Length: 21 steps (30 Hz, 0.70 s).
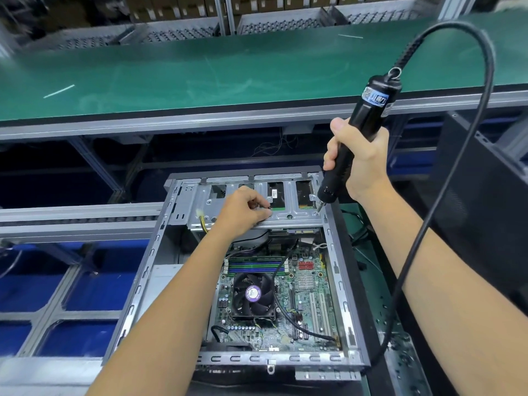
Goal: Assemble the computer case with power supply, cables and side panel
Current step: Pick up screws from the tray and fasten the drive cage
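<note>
Right hand [360, 158]: my fingers clamp the electric screwdriver [354, 138], bit on the drive cage [257, 215] corner.
Left hand [243, 212]: fingers pinch a small screw, resting on the cage.
Computer case [251, 281]: open, before me.

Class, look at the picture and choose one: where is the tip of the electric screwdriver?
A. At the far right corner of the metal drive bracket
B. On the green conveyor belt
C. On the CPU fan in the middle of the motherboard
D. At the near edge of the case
A: the right hand grips the electric screwdriver with its tip down at the far right corner of the metal drive bracket, far from the CPU fan.
</note>
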{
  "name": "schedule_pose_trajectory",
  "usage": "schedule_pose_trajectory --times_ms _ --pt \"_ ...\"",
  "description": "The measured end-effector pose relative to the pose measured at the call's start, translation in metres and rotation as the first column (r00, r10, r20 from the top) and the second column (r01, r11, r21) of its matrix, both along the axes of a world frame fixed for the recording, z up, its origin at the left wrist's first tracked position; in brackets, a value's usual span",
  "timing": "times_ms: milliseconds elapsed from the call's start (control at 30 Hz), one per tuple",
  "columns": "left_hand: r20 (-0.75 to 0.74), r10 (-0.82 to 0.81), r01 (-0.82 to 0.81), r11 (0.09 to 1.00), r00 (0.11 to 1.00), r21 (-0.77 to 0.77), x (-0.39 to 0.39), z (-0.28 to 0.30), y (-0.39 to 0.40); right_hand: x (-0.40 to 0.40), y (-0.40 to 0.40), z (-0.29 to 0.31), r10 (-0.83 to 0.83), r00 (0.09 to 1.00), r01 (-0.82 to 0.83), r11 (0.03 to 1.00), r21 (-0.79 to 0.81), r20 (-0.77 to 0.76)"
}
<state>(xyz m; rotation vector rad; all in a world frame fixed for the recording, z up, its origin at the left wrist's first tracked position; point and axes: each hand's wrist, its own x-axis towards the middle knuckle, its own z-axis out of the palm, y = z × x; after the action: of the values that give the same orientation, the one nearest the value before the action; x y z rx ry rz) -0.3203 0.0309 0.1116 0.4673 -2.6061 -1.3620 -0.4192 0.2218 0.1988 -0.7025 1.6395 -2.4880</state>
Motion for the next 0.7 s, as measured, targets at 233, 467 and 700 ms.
schedule_pose_trajectory --times_ms 233,467,700 --pt "0.112 -0.022 0.019 0.999 0.993 0.027 -0.007 0.006 -0.003 0.002 0.001 0.000 -0.016 1.000 0.016 1.000 0.006 -0.007" --pt "0.161 -0.046 0.052 0.998 0.986 -0.032 -0.012 0.012 0.000 0.008 0.013 0.005 -0.048 0.998 0.050 0.998 0.029 -0.039" --pt "-0.072 -0.194 0.187 0.978 0.978 -0.092 -0.029 0.017 0.085 0.011 0.063 -0.004 -0.144 0.990 0.144 0.990 0.008 -0.007"
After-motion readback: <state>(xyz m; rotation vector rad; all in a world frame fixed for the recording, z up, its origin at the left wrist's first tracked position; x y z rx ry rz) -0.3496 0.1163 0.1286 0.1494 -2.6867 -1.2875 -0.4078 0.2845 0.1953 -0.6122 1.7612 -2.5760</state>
